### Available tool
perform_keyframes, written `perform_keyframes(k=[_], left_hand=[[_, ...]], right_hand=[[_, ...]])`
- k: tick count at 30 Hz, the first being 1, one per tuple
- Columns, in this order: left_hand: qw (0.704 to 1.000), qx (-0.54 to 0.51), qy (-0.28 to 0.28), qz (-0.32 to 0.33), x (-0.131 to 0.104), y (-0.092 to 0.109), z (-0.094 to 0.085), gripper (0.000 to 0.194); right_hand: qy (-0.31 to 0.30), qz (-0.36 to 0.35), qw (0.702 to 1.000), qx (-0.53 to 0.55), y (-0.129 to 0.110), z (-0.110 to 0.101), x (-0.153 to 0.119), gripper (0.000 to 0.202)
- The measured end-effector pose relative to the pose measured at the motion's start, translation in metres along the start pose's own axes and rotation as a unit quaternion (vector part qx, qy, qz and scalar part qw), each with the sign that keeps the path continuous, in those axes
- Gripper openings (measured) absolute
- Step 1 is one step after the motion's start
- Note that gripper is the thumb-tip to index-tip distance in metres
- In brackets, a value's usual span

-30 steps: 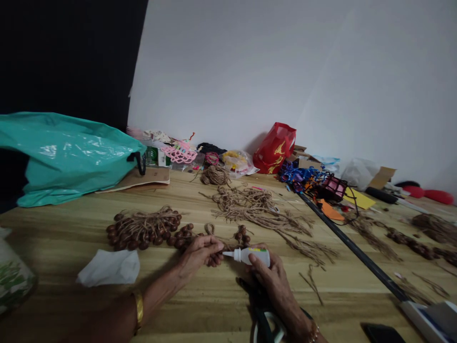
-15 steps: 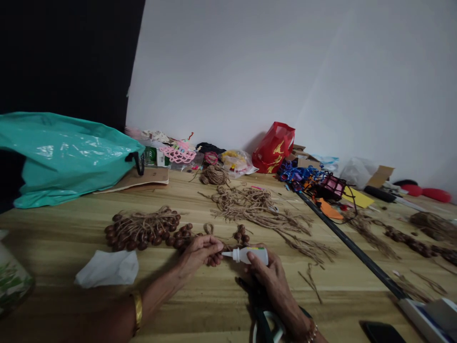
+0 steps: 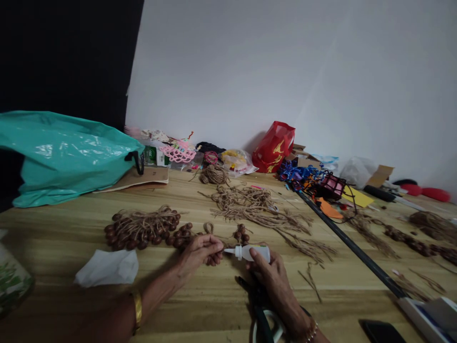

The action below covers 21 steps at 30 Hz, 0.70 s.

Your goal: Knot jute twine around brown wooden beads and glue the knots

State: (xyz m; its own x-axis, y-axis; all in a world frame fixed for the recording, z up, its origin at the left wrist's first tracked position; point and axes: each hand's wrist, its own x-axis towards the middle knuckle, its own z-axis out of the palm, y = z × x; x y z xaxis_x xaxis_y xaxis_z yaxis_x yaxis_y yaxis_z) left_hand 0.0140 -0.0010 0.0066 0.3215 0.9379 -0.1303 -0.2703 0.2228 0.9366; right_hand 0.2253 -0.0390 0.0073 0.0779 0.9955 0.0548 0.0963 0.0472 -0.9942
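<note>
- The right hand (image 3: 273,274) holds a small white bottle (image 3: 253,253) between thumb and fingers; the bottle lies nearly level above the table (image 3: 200,309), its nozzle (image 3: 230,251) pointing to 9 o'clock.
- The left hand (image 3: 200,250) has its fingers narrowed to a pinch at the nozzle's tip; what it grips is too small to tell, and so is whether tip and fingers touch.
- At 11 o'clock from the bottle, just beside it, sits a small bead cluster (image 3: 242,234).
- Between 9 and 10 o'clock from the left hand lies a pile of brown beads on cords (image 3: 143,231); past that hand at about 9 o'clock is a white tissue (image 3: 107,268).
- At 12 o'clock from the bottle spreads loose twine (image 3: 250,205); at 11, farther off, a twine bundle (image 3: 214,175).
- At 6 o'clock from the bottle, near the right wrist, lie dark-handled scissors (image 3: 257,300).
- At 10 o'clock, well apart, slumps a teal bag (image 3: 71,159).
</note>
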Motion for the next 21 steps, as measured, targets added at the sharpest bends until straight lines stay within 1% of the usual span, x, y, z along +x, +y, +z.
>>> perform_keyframes(k=[7, 14, 21], left_hand=[[1.0, -0.009, -0.007, -0.014, -0.0012, 0.0033, 0.0012, 0.03], [1.0, -0.011, -0.008, -0.017, 0.0008, 0.002, 0.0001, 0.032], [1.0, -0.012, -0.006, -0.016, 0.0005, 0.0015, 0.0006, 0.034]], right_hand=[[0.006, 0.031, 0.998, 0.048, 0.004, -0.0015, 0.0035, 0.048], [-0.019, 0.023, 0.998, 0.05, 0.0003, -0.0007, 0.0004, 0.045], [-0.032, 0.01, 0.998, 0.051, 0.0058, -0.0002, 0.0012, 0.041]])
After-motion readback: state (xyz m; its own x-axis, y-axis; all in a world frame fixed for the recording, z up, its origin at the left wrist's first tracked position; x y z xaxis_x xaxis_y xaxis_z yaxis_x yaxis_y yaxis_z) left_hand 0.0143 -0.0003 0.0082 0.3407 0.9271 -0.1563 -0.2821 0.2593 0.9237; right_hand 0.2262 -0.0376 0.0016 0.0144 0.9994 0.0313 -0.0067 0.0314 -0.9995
